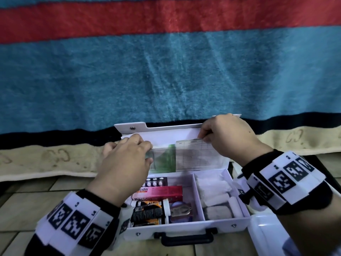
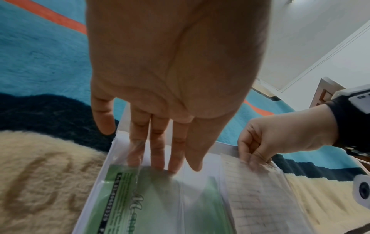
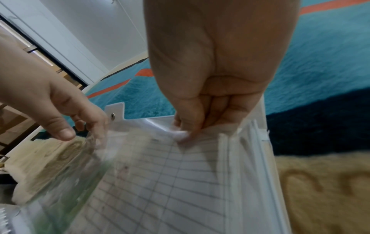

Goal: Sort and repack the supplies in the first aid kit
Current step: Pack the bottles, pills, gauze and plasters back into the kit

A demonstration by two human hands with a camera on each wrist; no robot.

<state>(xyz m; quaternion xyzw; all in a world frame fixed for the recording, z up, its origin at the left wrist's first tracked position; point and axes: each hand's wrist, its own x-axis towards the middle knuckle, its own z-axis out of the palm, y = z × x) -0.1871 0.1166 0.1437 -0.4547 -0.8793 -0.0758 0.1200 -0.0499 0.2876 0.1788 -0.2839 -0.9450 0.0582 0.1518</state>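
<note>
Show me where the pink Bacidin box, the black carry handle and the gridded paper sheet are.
pink Bacidin box [image 1: 162, 192]: head view, on its pink top face.
black carry handle [image 1: 186, 239]: head view, on the middle of the grip bar.
gridded paper sheet [image 3: 160, 178]: right wrist view, on its ruled area behind the clear sleeve.

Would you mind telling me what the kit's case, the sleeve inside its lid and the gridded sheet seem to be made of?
Case: probably rigid white plastic, smooth and slightly glossy, with thin moulded dividers and metal snap studs.
Sleeve: looks like clear flexible plastic film; it glints, and the left hand's fingers show through it.
Gridded sheet: seemingly matte printed paper, creased where the right hand pinches it.
</note>
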